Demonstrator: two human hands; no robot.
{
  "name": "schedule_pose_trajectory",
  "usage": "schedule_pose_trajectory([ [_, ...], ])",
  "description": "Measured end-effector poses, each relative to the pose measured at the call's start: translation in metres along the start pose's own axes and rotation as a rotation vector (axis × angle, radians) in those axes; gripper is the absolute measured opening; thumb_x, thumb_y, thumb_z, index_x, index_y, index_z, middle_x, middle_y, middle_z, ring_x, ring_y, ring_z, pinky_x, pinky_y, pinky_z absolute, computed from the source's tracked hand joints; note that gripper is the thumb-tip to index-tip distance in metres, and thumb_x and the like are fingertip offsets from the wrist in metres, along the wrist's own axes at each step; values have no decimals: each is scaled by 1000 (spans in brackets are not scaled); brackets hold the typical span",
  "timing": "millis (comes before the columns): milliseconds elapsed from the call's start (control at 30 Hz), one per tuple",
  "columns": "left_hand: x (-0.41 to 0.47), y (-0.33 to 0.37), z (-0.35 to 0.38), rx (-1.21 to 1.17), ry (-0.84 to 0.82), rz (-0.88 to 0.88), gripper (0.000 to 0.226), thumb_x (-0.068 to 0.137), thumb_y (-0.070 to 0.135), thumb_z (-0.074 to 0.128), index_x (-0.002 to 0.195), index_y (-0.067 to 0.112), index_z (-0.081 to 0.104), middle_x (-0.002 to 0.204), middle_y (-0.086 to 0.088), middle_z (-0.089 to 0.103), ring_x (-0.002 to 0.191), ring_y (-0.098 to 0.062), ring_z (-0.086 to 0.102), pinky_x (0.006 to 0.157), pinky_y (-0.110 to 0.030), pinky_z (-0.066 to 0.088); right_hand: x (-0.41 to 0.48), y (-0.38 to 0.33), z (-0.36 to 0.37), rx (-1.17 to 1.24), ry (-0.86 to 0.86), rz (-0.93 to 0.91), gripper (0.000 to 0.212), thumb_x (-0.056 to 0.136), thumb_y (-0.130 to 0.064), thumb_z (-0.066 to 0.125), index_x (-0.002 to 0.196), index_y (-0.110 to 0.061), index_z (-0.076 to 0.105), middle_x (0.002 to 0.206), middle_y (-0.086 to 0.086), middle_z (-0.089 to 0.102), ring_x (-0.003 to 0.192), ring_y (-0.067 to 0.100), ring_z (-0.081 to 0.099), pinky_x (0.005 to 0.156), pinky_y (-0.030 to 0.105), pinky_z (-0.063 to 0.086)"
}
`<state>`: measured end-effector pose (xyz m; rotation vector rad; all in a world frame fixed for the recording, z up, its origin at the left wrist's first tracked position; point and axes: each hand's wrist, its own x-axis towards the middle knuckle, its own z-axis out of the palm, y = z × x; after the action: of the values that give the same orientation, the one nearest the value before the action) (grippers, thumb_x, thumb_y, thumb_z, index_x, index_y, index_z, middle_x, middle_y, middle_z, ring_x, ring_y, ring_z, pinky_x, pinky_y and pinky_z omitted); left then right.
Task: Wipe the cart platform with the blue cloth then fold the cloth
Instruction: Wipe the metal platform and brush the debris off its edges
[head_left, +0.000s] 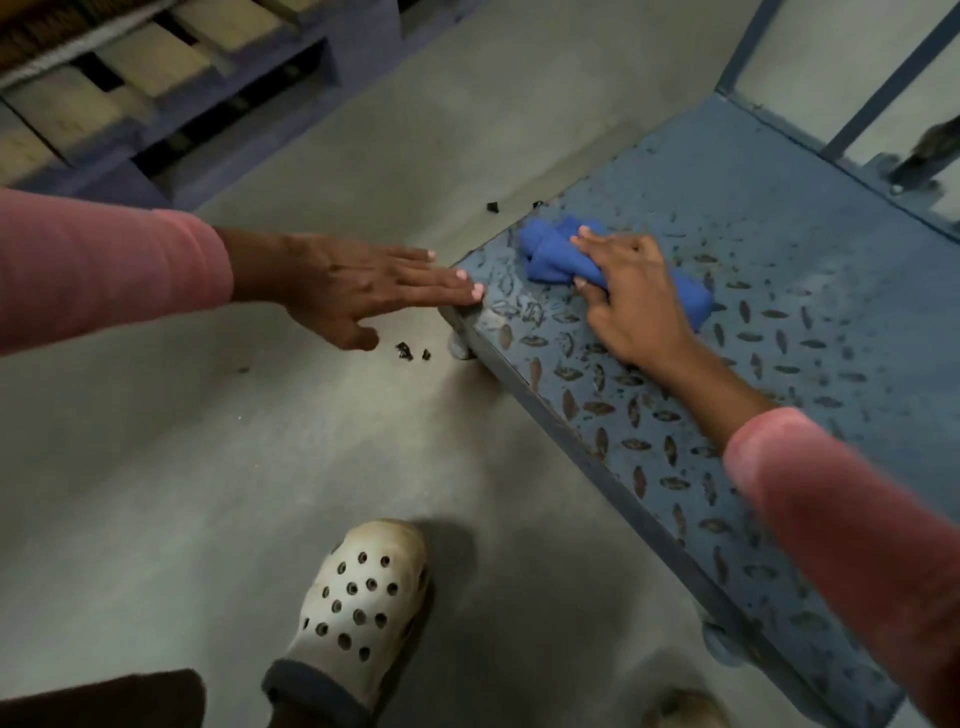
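Note:
The cart platform (769, 291) is a blue metal deck with a worn diamond tread, filling the right side of the head view. A bunched blue cloth (550, 254) lies on it near its left corner. My right hand (628, 306) is pressed down on the cloth, fingers curled around it. My left hand (353, 286) is flat with fingers apart, and its fingertips touch the platform's near left corner. It holds nothing.
Small black bits of debris (408, 352) lie on the grey concrete floor beside the cart corner, with more at the platform's far edge (493, 207). A blue pallet rack (218, 104) with boxes stands at the upper left. My white clog (358, 608) is below.

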<state>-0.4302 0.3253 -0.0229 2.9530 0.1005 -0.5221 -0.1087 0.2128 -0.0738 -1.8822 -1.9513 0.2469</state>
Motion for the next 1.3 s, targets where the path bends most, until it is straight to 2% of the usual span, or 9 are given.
schedule_pose_trajectory([
  [100,16,-23,-12,-100,-26,33,83,103,37,49,169,33,-1,177,9,5,164,-15,-2,133,-54,8,-30,-12,4,-33,105,138,54,88,-11,55,142,-12,51,145,7,53,122,33,46,109,41,38],
  [167,31,-30,-19,-90,11,62,67,110,49,33,169,36,3,177,9,9,164,-15,0,134,-49,5,-46,-24,10,-37,141,195,53,88,-11,56,141,-12,52,145,6,53,122,33,46,108,42,39],
  [233,47,-39,-23,-55,64,104,61,112,50,26,169,34,12,177,7,12,164,-15,4,133,-47,7,-62,-39,12,-35,148,232,53,88,-12,57,141,-13,52,146,4,53,122,32,45,106,44,41],
  [333,71,-63,-30,-15,163,59,57,113,47,27,167,29,25,176,2,15,164,-19,12,132,-52,13,-84,-57,14,-44,125,275,56,88,-13,58,143,-16,49,149,0,49,126,29,42,107,44,40],
  [433,95,-85,-37,47,230,23,60,113,46,26,168,24,23,176,-3,18,163,-25,14,131,-54,15,-96,-71,17,-59,118,294,56,89,-15,58,145,-16,48,151,-2,47,130,28,40,111,42,37],
  [600,132,-103,-50,119,241,199,60,113,35,30,168,14,19,176,-7,14,164,-28,10,133,-48,6,-100,-86,20,-59,137,366,56,90,-16,59,145,-16,48,150,-3,48,130,25,40,112,41,36],
  [733,146,-111,-44,96,301,307,57,113,27,34,166,7,26,173,-12,24,162,-30,20,132,-55,15,-97,-94,19,-50,140,407,53,94,-33,47,145,-19,47,150,-6,47,132,24,38,111,42,37],
  [1100,157,-122,-27,-13,468,357,48,110,13,44,157,-1,43,165,-17,40,156,-34,36,120,-56,39,-83,-111,25,-55,35,406,54,98,-45,42,150,-32,37,157,-19,33,144,19,26,113,45,33],
  [1300,161,-124,-25,-4,510,383,46,110,10,47,154,-3,47,162,-19,45,154,-37,38,119,-56,41,-30,-140,49,-17,-55,285,59,98,-43,45,153,-37,28,160,-20,24,145,20,26,113,47,30],
])
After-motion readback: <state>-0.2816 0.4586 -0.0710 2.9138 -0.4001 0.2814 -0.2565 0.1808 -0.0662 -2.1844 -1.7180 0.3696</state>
